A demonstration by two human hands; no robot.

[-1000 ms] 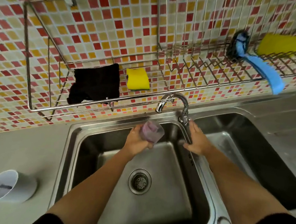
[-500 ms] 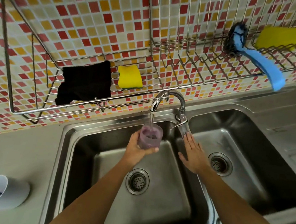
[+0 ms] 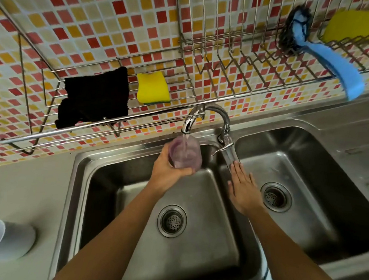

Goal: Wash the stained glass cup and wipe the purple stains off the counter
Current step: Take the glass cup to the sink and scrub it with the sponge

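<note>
Holding item: left hand [image 3: 167, 173] wrapped around glass cup [image 3: 185, 153] (purple-tinted), under the running faucet [image 3: 202, 117] over the left sink basin [image 3: 195, 236]. Right hand [image 3: 242, 189]: flat, fingers spread wide, holding nothing, on the divider at 3 o'clock of the cup. Black cloth [image 3: 96, 96] and yellow sponge [image 3: 153, 88]: wire rack [image 3: 182, 75], 11 o'clock. White cup [image 3: 5, 239]: on its side, counter [image 3: 27, 187], 8 o'clock
</note>
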